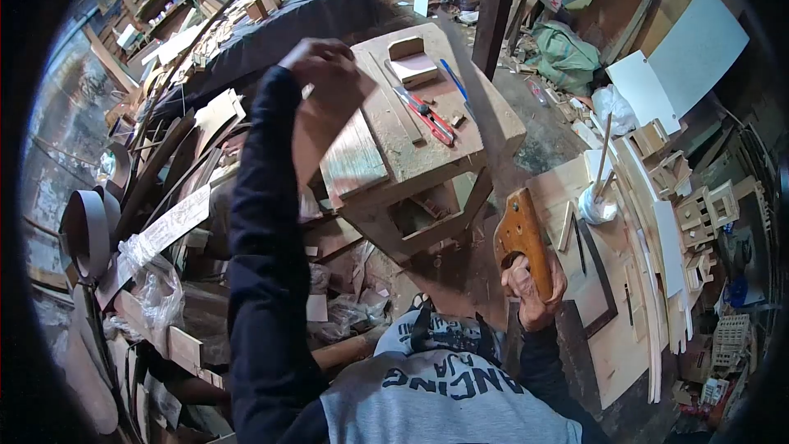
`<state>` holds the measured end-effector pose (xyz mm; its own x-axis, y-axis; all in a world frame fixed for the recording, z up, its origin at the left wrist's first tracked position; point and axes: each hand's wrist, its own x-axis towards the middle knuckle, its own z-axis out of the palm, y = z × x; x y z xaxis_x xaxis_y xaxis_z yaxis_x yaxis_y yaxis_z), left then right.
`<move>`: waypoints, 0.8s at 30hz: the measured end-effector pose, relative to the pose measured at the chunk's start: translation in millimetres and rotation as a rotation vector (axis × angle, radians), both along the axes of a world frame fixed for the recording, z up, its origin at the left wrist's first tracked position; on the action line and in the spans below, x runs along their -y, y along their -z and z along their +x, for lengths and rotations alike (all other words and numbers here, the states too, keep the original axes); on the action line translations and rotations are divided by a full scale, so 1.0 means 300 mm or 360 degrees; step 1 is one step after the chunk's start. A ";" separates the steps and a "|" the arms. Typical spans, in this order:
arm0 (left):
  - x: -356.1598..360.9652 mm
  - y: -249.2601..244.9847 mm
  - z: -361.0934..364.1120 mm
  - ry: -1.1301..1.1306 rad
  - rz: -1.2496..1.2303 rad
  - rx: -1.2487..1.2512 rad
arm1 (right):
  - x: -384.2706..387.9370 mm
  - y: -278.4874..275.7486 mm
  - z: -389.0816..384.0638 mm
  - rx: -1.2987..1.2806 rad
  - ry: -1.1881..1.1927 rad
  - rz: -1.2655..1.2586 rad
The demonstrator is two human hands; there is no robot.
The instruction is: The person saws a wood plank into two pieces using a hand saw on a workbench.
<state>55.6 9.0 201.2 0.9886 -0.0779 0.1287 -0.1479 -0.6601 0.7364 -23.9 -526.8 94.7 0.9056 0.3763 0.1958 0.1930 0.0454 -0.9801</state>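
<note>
My right hand (534, 286) is wrapped round the wooden handle of a handsaw (524, 238), whose blade points up past the right edge of the wooden workbench (493, 127). My left hand (319, 62) is raised over the bench's left side, closed on a thin wooden board (329, 119) that hangs below it, slightly blurred. On the benchtop lie a red cutter (436, 125), a blue pen (452, 78), a long thin strip (397, 99) and a small wooden piece (412, 63) with an upright rounded end. A wider plank (357, 163) lies at the bench's left edge.
A dark-covered table (329, 12) with wood pieces stands at the back left. Wood scraps and plastic wrap (160, 296) crowd the left. At right are a board (616, 353), a white container (597, 204) with sticks and small wooden frames (707, 210). A dark post (496, 12) rises behind the bench.
</note>
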 end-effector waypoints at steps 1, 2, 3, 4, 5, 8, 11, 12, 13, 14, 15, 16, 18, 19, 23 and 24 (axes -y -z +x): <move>0.005 0.085 0.053 -0.0079 0.0018 -0.0188 | 0.003 0.008 -0.005 0.0017 0.0019 -0.0036; 0.044 0.128 0.076 -0.0110 0.0104 -0.0242 | 0.005 0.015 -0.009 0.0034 0.0038 -0.0072; 0.029 0.192 0.127 0.0077 -0.0087 -0.0291 | 0.008 0.043 -0.016 0.0010 0.0069 -0.0079; 0.047 0.224 0.166 0.0061 0.0234 -0.0286 | 0.006 0.049 -0.020 0.0051 0.0097 -0.0130; 0.072 0.272 0.189 -0.0049 0.0182 -0.0261 | 0.006 0.055 -0.024 0.0092 0.0126 -0.0181; 0.115 0.359 0.233 -0.0155 0.0331 -0.0266 | -0.029 -0.010 -0.042 0.0014 0.0074 -0.0170; 0.234 0.342 0.134 -0.0601 0.0640 0.0114 | -0.038 0.014 -0.024 0.0123 0.0064 -0.0255; 0.230 0.365 0.111 -0.0682 0.0595 0.0243 | -0.047 0.011 -0.024 0.0106 0.0072 -0.0271; 0.246 0.347 0.059 -0.0729 0.0589 0.0240 | -0.057 0.001 -0.023 0.0091 0.0078 -0.0286; 0.276 0.300 -0.011 -0.0774 0.0585 0.0239 | -0.067 -0.004 -0.019 0.0077 0.0086 -0.0299; 0.297 0.273 -0.072 -0.0816 0.0582 0.0239 | -0.076 0.004 -0.016 0.0079 0.0080 -0.0278; 0.283 0.276 -0.132 -0.0816 0.0642 0.0234 | -0.082 0.018 -0.012 0.0081 0.0075 -0.0259; 0.269 0.266 -0.232 -0.0916 0.0511 0.0149 | -0.097 0.028 -0.006 0.0090 0.0060 -0.0244; 0.268 0.275 -0.269 -0.0918 0.0716 0.0128 | -0.106 0.028 -0.005 0.0094 0.0047 -0.0252; 0.273 0.301 -0.380 -0.1226 0.0704 0.0530 | -0.154 -0.024 0.012 0.0337 0.0035 -0.0459; 0.245 0.321 -0.414 -0.1365 0.0533 0.0727 | -0.158 -0.015 0.015 0.0370 0.0042 -0.0427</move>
<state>-68.6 -64.6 104.8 0.5905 0.5304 0.6083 0.2505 -0.8370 0.4866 -19.5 -479.3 99.3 0.8585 0.4193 0.2953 0.4101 -0.2156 -0.8862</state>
